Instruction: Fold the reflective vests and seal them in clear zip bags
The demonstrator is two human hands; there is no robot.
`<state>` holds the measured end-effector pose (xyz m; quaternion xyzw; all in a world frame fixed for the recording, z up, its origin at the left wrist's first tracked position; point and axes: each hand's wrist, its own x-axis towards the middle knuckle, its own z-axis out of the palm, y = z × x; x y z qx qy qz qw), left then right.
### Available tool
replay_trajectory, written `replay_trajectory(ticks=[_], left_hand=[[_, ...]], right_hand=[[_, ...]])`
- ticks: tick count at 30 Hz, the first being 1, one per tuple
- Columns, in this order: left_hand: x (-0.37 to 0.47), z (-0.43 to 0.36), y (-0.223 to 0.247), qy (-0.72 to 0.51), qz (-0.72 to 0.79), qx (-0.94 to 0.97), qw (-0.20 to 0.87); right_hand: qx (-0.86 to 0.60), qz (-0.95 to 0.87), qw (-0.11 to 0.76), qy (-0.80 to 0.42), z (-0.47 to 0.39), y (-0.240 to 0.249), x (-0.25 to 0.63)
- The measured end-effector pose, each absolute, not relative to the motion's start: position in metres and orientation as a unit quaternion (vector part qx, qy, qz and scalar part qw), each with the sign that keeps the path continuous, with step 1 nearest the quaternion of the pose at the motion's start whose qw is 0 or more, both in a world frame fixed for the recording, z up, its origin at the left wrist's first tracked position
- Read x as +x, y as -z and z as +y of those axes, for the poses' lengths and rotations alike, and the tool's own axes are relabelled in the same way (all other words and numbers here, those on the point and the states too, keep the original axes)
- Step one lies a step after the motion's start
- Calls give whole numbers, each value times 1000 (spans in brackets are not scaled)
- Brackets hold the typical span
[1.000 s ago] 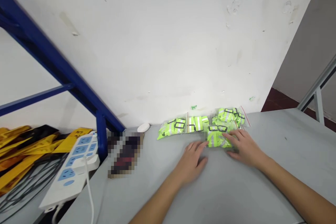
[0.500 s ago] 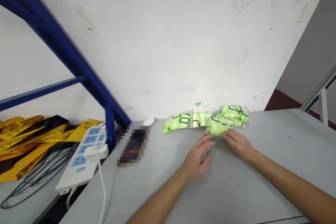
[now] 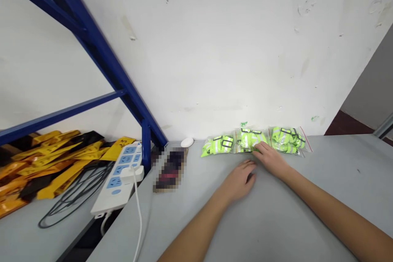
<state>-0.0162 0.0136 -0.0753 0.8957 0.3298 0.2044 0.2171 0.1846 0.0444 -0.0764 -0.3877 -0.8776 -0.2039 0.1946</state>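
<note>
Clear bags holding neon yellow-green bundles with silver stripes lie in a row along the wall. The left bag [image 3: 218, 145] is away from both hands. On the middle bag [image 3: 248, 138], the fingers of my right hand [image 3: 270, 158] rest at its lower right edge, spread a little and not wrapped round it. The right bag [image 3: 287, 139], with a red edge strip, lies beyond that hand. My left hand [image 3: 238, 182] is on the grey tabletop [image 3: 276, 221] just below the middle bag, fingers loosely bent, thumb apart, nothing in it.
A white power strip [image 3: 107, 200] with a plug and white cable is at the left, near a blue metal frame [image 3: 104, 51]. Yellow and black strips [image 3: 70, 159] and a dark cable lie beyond. A white round object [image 3: 187, 142] and a pixelated item [image 3: 170, 170] sit near the wall.
The bag under my right hand has moved back toward the wall into the row, between the other two. My left hand has drawn away from the bags. The view has shifted left.
</note>
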Motion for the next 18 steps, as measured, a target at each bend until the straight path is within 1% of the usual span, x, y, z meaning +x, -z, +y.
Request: replay_trajectory(ticks=[5,8,10,12,15,18], left_hand=[[-17,9,74,-185,325,907,196],[-18,6,77,-134,339,913,185],[-18,3,79,-89,357,913,175],[-17,1,80,-49,374,911,163],[-16,-1,82,-16,388,910,148],[-16,0,84,-20,385,913,137]], right_hand=[[-439,-856,191,195,45,75,188],[-465,-849,190,164,23,77,188],[-489,-846,183,107,-2,80,192],[-518,-839,167,18,-29,83,201],[-524,-837,121,-106,-55,84,221],[-512,-840,94,-151,-62,81,233]])
